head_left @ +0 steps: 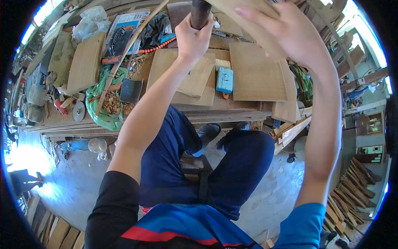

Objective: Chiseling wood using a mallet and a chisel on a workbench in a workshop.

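Observation:
At the top edge, my left hand (192,40) is wrapped round a dark, round rod or handle (201,15), whose upper end runs out of view. My right hand (292,35) grips a pale wooden board (242,16), raised above the bench and slanting across the view. Part of this board is cut off by the upper edge. Below the hands, flat wooden boards (259,74) lie on the workbench (244,108). Between them rests a worn light-blue block (224,80), with a small orange tip showing under it.
Left on the bench are a green plastic bag (94,108), wood shavings (112,101), a dark curved sheet (131,90), an orange-and-black cord (159,48) and another board (86,63). A long thin strip (132,40) crosses there. Timber pieces (352,191) are stacked on the right.

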{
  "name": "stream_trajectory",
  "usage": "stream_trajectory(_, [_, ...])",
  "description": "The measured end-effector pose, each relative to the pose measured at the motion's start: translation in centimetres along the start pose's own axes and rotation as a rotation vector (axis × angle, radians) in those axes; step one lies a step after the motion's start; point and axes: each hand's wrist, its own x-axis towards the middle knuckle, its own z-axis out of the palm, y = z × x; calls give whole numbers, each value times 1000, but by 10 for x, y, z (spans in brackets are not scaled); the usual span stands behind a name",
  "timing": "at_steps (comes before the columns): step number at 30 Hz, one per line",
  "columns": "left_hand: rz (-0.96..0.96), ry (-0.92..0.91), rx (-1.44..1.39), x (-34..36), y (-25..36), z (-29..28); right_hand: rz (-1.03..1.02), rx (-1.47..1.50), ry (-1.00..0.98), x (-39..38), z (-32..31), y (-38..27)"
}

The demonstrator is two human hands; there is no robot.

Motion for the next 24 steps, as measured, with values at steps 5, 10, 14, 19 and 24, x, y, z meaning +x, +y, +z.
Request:
stream_trajectory(5, [-76,4,-135,3,-9,-24,763,114,620,-35,38,-17])
stream_trajectory(10, [-190,236,-452,15,1,-61,950,458,977,-141,124,54])
stream_trajectory(14, [-221,258,-438,38,-5,-103,1137,407,755,-155,116,80])
stream_trajectory(19, [-171,55,-408,24,-12,-90,1080,501,866,-151,119,69])
stream_trajectory(24, [-269,-277,-1292,9,-4,-69,1082,373,718,-153,129,69])
